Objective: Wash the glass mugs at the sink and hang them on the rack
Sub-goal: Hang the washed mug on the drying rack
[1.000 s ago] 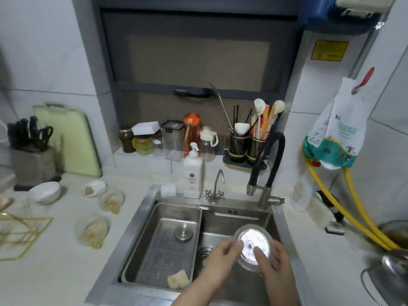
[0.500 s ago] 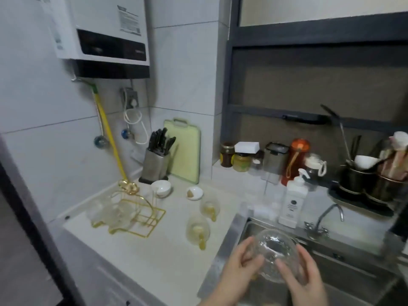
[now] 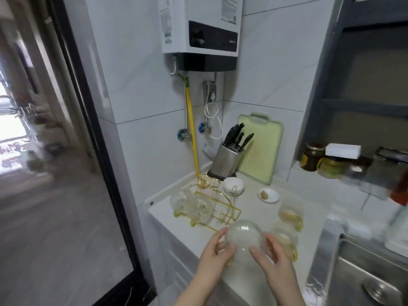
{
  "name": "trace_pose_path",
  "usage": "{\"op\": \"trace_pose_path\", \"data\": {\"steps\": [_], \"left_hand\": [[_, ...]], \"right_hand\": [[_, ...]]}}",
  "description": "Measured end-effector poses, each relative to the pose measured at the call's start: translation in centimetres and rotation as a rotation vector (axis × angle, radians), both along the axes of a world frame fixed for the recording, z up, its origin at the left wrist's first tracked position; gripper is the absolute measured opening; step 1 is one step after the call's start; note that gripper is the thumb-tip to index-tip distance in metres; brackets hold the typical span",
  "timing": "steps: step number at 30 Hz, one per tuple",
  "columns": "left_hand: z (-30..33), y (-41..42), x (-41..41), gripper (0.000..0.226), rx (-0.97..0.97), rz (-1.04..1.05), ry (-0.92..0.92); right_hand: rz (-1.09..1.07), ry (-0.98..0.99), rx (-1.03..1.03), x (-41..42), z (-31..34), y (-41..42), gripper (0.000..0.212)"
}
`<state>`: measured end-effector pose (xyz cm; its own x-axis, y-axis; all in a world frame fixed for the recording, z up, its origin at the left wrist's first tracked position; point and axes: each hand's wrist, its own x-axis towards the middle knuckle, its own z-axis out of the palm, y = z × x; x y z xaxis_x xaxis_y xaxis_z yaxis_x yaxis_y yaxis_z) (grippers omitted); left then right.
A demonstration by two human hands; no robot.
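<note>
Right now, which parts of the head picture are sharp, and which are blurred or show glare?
Head view: the knife block and green cutting board are fairly sharp; the doorway at left and the jars at right are smeared by motion blur; small highlights glint on the glass mug held between both hands; straight wall lines bow from the wide-angle lens.
</note>
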<state>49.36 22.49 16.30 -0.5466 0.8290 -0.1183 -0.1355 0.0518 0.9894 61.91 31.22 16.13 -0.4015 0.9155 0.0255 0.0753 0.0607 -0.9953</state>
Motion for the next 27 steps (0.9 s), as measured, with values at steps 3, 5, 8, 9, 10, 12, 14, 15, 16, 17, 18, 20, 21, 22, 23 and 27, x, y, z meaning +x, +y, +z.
{"op": "trace_pose_path", "data": {"steps": [3, 5, 8, 9, 10, 12, 14, 15, 16, 17, 18, 20, 21, 22, 23, 27], "left_hand": [[-0.6, 0.0, -3.0, 0.053, -0.034, 0.056, -0.033], [-1.2, 0.5, -4.6, 0.040, -0.049, 0.087, -0.060], [-2.1, 1.9, -6.7, 0.031, -0.087, 0.117, -0.085], [-2.5, 2.5, -7.4, 0.028, -0.102, 0.128, -0.090], [-2.8, 3.2, -8.0, 0.027, -0.122, 0.146, -0.091], [-3.5, 4.5, -9.2, 0.029, -0.167, 0.180, -0.077], [-4.3, 6.0, -10.2, 0.035, -0.222, 0.187, -0.056], [-4.9, 6.7, -10.7, 0.041, -0.243, 0.185, -0.043], [-5.4, 7.4, -11.2, 0.046, -0.264, 0.182, -0.033], [-5.8, 8.1, -11.7, 0.046, -0.279, 0.185, -0.023], [-6.1, 8.9, -12.0, 0.041, -0.298, 0.198, -0.002], [-6.8, 10.0, -12.4, 0.030, -0.331, 0.208, 0.089], [-7.2, 10.4, -12.5, 0.034, -0.343, 0.196, 0.150], [-7.5, 10.7, -12.6, 0.037, -0.359, 0.177, 0.204], [-7.9, 10.9, -12.7, 0.038, -0.369, 0.155, 0.254], [-8.3, 11.6, -13.7, 0.040, -0.398, 0.047, 0.375]], "right_hand": [[0.038, -0.057, -0.031, -3.4, -0.8, 0.6, 0.056], [0.062, -0.081, -0.043, -5.3, -1.3, 1.2, 0.057], [0.084, -0.110, -0.065, -7.7, -2.2, 2.8, 0.058], [0.089, -0.119, -0.072, -8.3, -2.6, 3.5, 0.057], [0.092, -0.124, -0.081, -8.9, -2.9, 4.2, 0.055], [0.104, -0.138, -0.099, -10.1, -3.5, 6.0, 0.049], [0.127, -0.170, -0.108, -11.2, -4.3, 7.9, 0.046], [0.135, -0.189, -0.115, -11.7, -4.8, 8.9, 0.048], [0.140, -0.207, -0.120, -12.2, -5.3, 9.8, 0.050], [0.144, -0.225, -0.123, -12.8, -5.8, 10.6, 0.052], [0.151, -0.239, -0.129, -13.3, -6.2, 11.4, 0.053], [0.164, -0.268, -0.145, -14.3, -7.1, 12.4, 0.053], [0.169, -0.282, -0.148, -14.6, -7.5, 12.7, 0.052], [0.169, -0.297, -0.153, -14.9, -7.8, 12.9, 0.052], [0.165, -0.307, -0.161, -15.0, -8.1, 13.2, 0.052], [0.150, -0.334, -0.200, -15.5, -8.8, 14.1, 0.052]]}}
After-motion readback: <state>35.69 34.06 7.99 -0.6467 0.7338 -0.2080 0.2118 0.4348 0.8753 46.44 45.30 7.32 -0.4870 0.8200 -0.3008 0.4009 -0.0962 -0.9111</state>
